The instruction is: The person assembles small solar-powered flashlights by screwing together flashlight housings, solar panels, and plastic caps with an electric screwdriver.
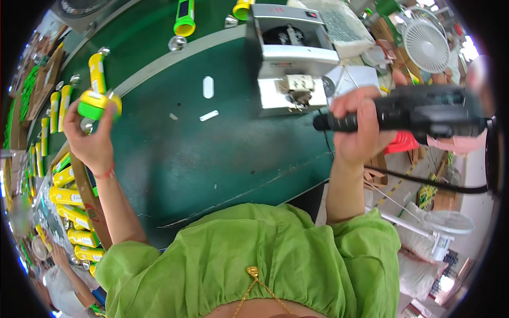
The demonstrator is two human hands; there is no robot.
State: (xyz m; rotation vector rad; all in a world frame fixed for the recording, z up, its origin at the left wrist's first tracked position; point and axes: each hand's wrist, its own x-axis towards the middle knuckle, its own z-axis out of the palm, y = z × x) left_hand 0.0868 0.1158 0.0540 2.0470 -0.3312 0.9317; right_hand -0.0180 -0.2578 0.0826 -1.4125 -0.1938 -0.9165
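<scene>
My left hand is raised over the left side of the table. Its thumb and fingers pinch a yellow and green plastic piece, seen from its end; part of it is covered by the fingers. On the right, my right hand wraps round the front of a black electric screwdriver, held roughly level with its tip toward the middle of the table. The tool's back end is blurred. A silver metal screw feeder with an open top stands beyond it.
On the green table lie a white oval piece and a small white strip. Yellow and green tubes stand along the back. A carton of similar tubes sits left. A black cable hangs right. Another person's arm shows lower left.
</scene>
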